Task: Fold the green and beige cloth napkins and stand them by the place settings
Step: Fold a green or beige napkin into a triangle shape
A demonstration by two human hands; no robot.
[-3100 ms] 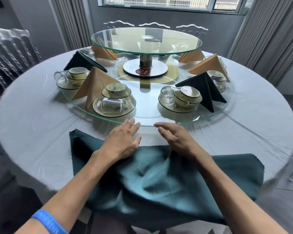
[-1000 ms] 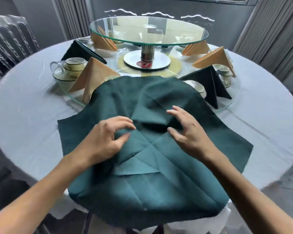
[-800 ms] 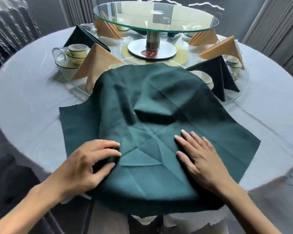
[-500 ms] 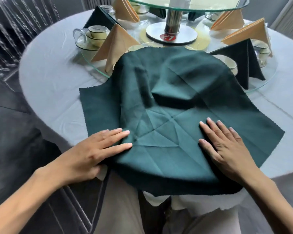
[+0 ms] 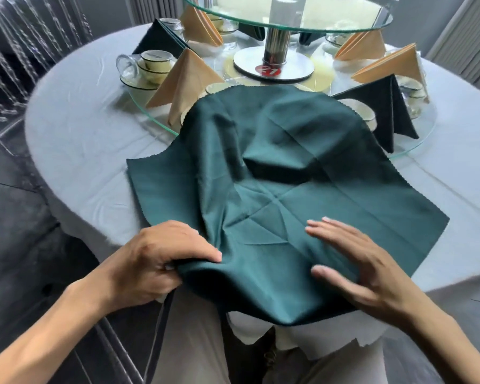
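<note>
Napkin (image 5: 275, 189), the green one, lies spread out flat on the near side of the tabletop (image 5: 81, 120), its far edge draped over a cup. It is not folded yet. The left hand (image 5: 161, 259) has its grip pinched on the near corner. The right hand (image 5: 372, 267) rests flat with straight fingers. Several beige napkins (image 5: 183, 81) and green ones (image 5: 385, 106) already stand folded by the cups (image 5: 153, 65).

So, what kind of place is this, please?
Most likely a restaurant banquet room. A round table carries a two-tier glass turntable with a red number tag, and folded napkins stand beside stacked cups and saucers.
</note>
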